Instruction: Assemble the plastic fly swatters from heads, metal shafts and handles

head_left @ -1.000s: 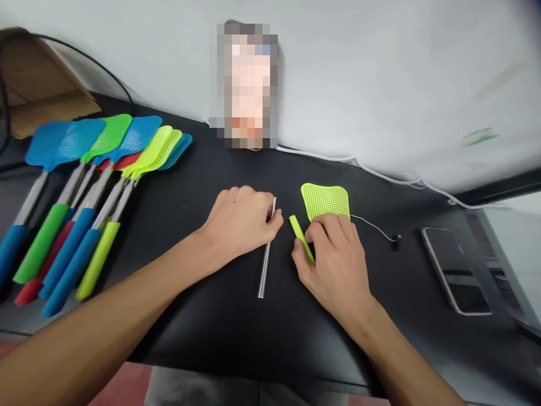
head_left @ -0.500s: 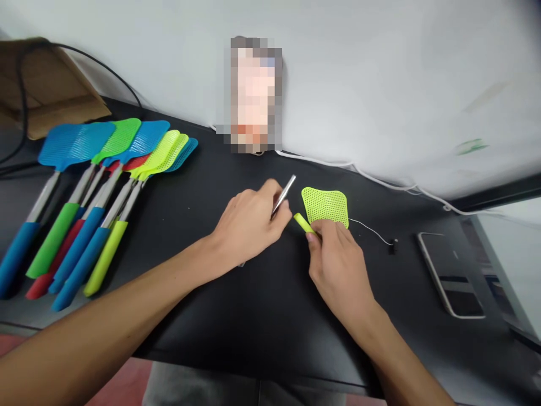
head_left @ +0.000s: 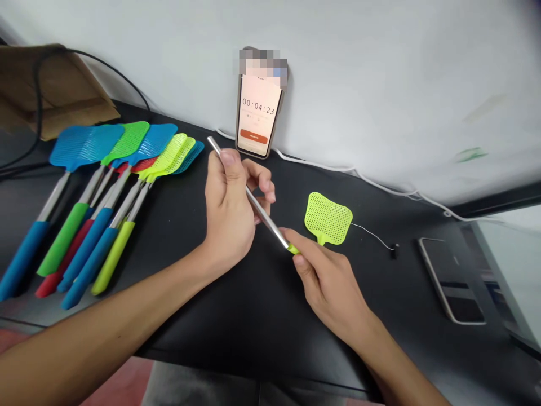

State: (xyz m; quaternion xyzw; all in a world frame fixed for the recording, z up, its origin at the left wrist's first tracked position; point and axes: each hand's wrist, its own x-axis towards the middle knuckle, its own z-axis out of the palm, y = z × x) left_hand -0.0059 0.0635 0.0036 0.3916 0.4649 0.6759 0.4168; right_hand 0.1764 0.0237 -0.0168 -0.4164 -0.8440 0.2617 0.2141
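My left hand (head_left: 230,211) is closed on a silver metal rod (head_left: 265,215), thumb laid along it and the other fingers curled. The rod slants from upper left down to my right hand (head_left: 327,276). There its lower end meets a yellow-green grip (head_left: 292,248), which my right hand pinches; most of the grip is hidden by the fingers. Just beyond my right hand a yellow-green fly swatter head (head_left: 328,217) lies flat on the black table, its short neck pointing toward me.
Several fly swatters (head_left: 97,208) in blue, green, red and yellow-green lie at the left, before a cardboard box (head_left: 54,90). A phone showing a timer (head_left: 257,121) leans on the wall. Another phone (head_left: 451,282) lies at the right, near a thin white cord (head_left: 374,232).
My left hand has turned and raised the rod, whose lower end now meets the yellow-green grip. My right hand has moved slightly down, uncovering the swatter head's neck.
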